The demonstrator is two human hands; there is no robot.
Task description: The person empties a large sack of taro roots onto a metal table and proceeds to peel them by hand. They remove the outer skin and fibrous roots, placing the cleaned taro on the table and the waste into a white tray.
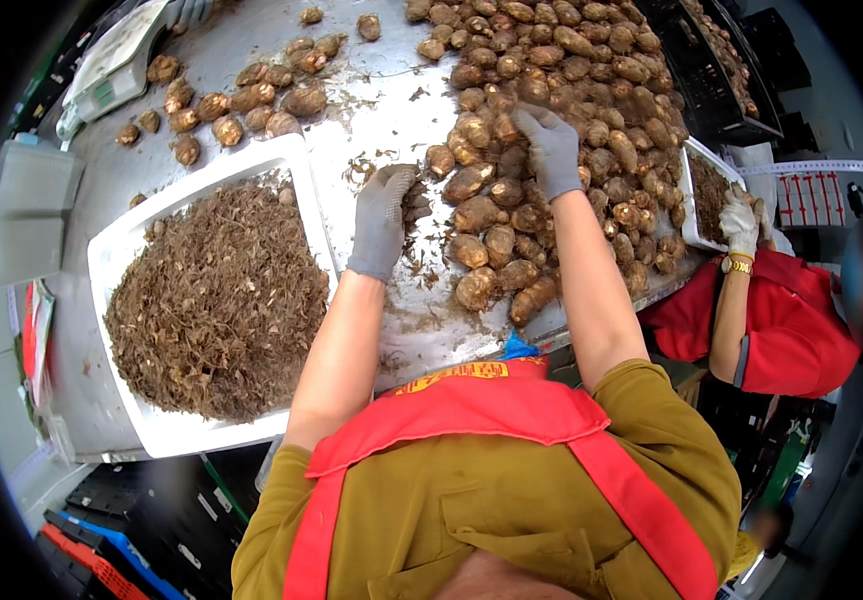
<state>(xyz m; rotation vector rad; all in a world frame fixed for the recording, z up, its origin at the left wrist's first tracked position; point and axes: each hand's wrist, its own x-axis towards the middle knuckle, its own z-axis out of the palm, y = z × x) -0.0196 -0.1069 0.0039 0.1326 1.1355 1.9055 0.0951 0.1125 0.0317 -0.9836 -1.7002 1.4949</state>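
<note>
The right hand (551, 150), in a grey knit glove, lies palm down on the big heap of brown tubers (561, 110), fingers spread over the roots beneath it; whether it actually grips one cannot be told, since the palm hides what lies under it. The left hand (383, 215), gloved the same way, hangs just to the left of the heap's edge with fingers curled around what seems to be a small dark tuber (417, 205), of which only a little shows past the fingertips. The heap thus lies directly under and ahead of the right hand, and to the right of the left hand, so the right hand is the nearer one to the bulk of the roots; the nearest loose tubers (491, 245) sit between the two forearms, their long axes mostly slanting toward the person. Left of the left hand, touching nothing it holds, stands a white tray (111, 260) filled with brown peelings and root hairs (216, 300). Farther up the metal tabletop (371, 110) a smaller cluster of tubers (241, 100) lies apart from the main pile. At the right edge another person's gloved hand (739, 222) rests on a second white tray (696, 160).
</note>
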